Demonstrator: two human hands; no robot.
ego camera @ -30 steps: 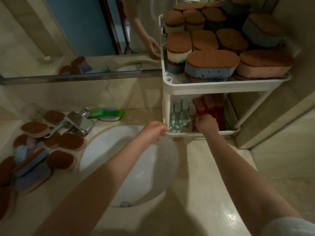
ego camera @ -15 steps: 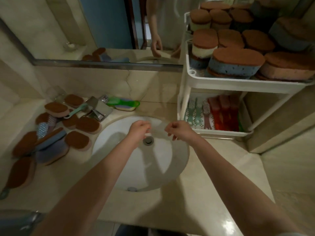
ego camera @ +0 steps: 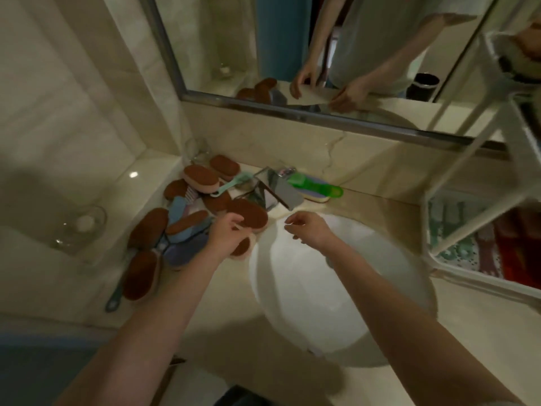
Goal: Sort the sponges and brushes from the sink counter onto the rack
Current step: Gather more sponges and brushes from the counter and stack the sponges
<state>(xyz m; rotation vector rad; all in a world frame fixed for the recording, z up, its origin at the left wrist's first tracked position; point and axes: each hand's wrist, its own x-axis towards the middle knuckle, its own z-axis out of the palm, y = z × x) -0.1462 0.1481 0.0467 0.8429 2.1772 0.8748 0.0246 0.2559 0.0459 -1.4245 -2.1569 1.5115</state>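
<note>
brown-topped sponges [ego camera: 247, 215] and blue brushes [ego camera: 187, 244] heaped on the surface [ego camera: 483, 332] left of the sink basin [ego camera: 336, 288], left hand [ego camera: 227, 234] and right hand [ego camera: 307, 230] beside the heap, both pinching a pale thin sheet [ego camera: 307, 96] that shows in the mirror [ego camera: 234, 39], white rack [ego camera: 425, 224] at right

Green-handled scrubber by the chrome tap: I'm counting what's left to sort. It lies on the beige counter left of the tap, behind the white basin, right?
No. The head view shows the green-handled scrubber lying on the beige counter to the right of the chrome tap, not the left, behind the white basin.
</note>
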